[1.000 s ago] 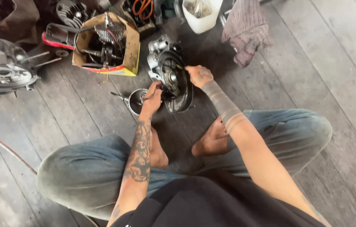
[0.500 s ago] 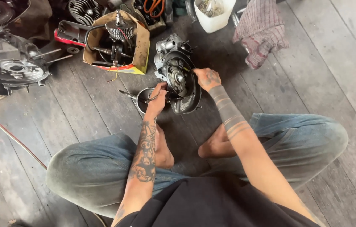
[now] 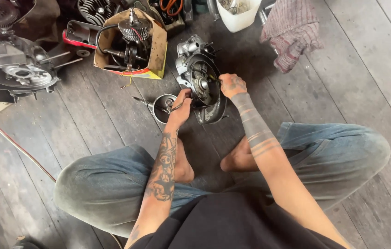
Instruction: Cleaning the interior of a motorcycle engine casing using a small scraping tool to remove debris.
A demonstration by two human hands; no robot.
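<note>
Your hands have barely moved since half a second ago: your left hand (image 3: 180, 105) still pinches a thin tool against the engine case (image 3: 202, 83), upper centre on the floor, while your right hand (image 3: 232, 85) stays closed on its right rim. The round cover (image 3: 163, 107) lies just left.
</note>
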